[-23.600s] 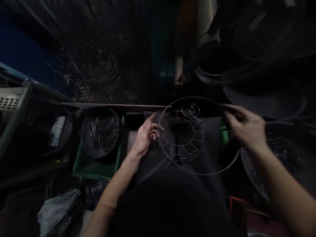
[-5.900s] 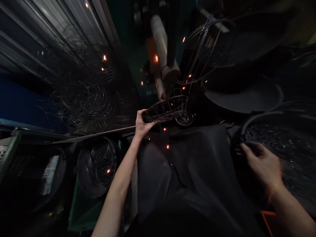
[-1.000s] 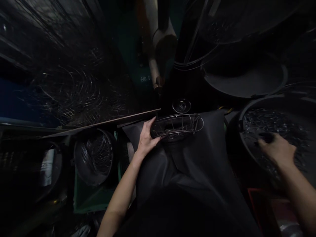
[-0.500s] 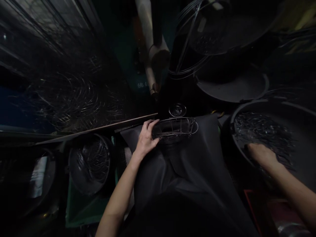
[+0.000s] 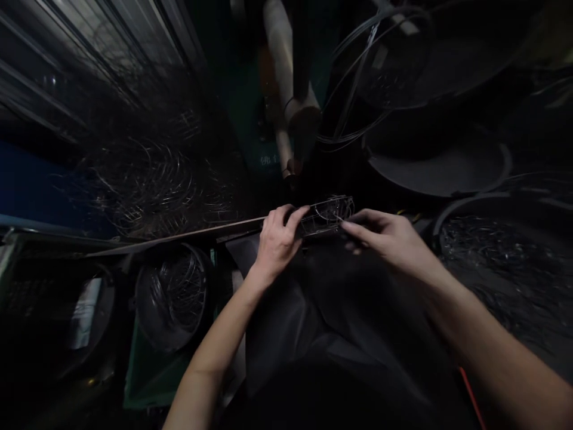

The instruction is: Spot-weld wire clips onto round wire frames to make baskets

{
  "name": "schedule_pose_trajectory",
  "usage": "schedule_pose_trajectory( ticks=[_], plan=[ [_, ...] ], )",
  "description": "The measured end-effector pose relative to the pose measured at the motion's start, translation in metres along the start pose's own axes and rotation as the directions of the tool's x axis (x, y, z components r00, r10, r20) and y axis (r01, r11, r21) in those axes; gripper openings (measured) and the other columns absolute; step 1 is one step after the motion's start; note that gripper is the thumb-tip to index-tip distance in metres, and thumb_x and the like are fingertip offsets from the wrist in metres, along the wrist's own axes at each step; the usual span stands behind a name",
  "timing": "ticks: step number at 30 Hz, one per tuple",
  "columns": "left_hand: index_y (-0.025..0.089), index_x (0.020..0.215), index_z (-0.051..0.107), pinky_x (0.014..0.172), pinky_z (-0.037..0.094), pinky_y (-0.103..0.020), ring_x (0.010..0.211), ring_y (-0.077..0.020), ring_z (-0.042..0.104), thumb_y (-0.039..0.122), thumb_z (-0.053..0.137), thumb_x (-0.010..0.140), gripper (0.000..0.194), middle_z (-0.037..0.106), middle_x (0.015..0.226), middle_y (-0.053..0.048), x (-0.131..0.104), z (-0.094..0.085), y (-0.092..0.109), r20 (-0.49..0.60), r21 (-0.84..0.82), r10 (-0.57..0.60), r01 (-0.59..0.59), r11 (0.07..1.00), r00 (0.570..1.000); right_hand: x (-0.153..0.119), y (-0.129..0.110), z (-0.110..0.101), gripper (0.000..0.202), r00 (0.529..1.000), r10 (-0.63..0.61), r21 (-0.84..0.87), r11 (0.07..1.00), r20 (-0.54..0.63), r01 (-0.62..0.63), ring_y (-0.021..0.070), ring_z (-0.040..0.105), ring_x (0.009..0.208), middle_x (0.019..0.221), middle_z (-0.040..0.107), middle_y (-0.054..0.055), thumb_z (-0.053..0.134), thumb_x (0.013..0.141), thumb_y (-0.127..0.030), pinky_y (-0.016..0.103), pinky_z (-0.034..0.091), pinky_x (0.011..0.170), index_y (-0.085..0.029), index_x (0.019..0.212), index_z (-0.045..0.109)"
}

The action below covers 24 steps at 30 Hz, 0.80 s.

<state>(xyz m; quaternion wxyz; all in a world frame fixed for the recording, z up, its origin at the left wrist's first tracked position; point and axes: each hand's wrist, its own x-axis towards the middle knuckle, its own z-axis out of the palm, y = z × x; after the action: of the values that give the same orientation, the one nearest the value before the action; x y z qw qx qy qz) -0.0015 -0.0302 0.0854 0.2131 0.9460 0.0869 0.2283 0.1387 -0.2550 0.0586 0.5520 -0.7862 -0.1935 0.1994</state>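
My left hand [image 5: 281, 239] is closed on the left end of a small wire basket-like frame [image 5: 324, 222], its fingers over the top and its thumb below. The frame lies level in front of the dark apron [image 5: 286, 298] over my lap. At its right end is my right hand [image 5: 380, 236], thumb and fingers pinched together. A thin bit of wire [image 5: 339, 218] shows at those fingertips, mostly hidden by them. Just beyond the frame stands the machine's pale cylindrical arm [image 5: 282, 54], pointing down.
A wide black tub [image 5: 470, 200] with many short wire pieces stands at the right. To the left, a black bucket [image 5: 150, 328] of curved wires sits over a green crate [image 5: 143, 382]. Behind a thin board [image 5: 215, 230] lies a heap of wire rings [image 5: 152, 179].
My right hand has come out of the tub on the right to the frame's right end. My left hand still holds the frame, which is slightly higher and further right in view.
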Motion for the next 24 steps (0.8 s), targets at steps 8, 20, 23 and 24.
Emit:
schedule_pose_trajectory(
  ticks=[8,20,23,24],
  plan=[
    [0.02,0.131,0.048,0.095,0.048,-0.042,0.108,-0.0249,0.055,0.006,0.052,0.081,0.053,0.055,0.118,-0.012,-0.002,0.007,-0.002,-0.041,0.181,0.106,-0.097,0.979,0.994,0.026,-0.06,0.074,0.026,0.992,-0.126,-0.009,0.992,0.008,0.126,0.0159,0.064,0.067,0.082,0.069,0.004,0.064,0.08,-0.043,0.027,0.053,0.06,-0.018,0.086,0.068],
    [0.019,0.132,0.044,0.096,0.048,-0.037,0.108,-0.0226,0.052,0.005,0.057,0.076,0.059,0.051,0.117,-0.01,0.005,0.017,-0.006,-0.088,0.032,0.066,-0.063,0.997,0.994,0.02,-0.062,0.087,0.022,0.897,-0.398,-0.269,0.9,-0.193,0.341,0.0113,0.054,0.055,0.073,0.065,0.001,0.057,0.086,-0.039,0.024,0.044,0.054,-0.019,0.084,0.065],
    [0.021,0.133,0.043,0.097,0.048,-0.038,0.11,-0.0226,0.051,0.005,0.057,0.076,0.061,0.051,0.119,-0.01,0.007,0.019,-0.009,-0.074,0.006,0.047,-0.046,0.999,0.996,0.023,-0.062,0.085,0.023,0.899,-0.385,-0.277,0.905,-0.207,0.323,0.0126,0.057,0.06,0.076,0.066,0.002,0.057,0.085,-0.04,0.024,0.045,0.056,-0.019,0.085,0.065],
    [0.021,0.134,0.043,0.097,0.048,-0.039,0.11,-0.0229,0.051,0.005,0.057,0.076,0.061,0.05,0.12,-0.01,0.008,0.019,-0.01,-0.069,0.005,0.043,-0.043,0.999,0.997,0.024,-0.062,0.085,0.022,0.9,-0.382,-0.272,0.907,-0.208,0.322,0.0129,0.058,0.063,0.078,0.067,0.002,0.057,0.085,-0.04,0.024,0.046,0.058,-0.019,0.086,0.066]
  ],
)
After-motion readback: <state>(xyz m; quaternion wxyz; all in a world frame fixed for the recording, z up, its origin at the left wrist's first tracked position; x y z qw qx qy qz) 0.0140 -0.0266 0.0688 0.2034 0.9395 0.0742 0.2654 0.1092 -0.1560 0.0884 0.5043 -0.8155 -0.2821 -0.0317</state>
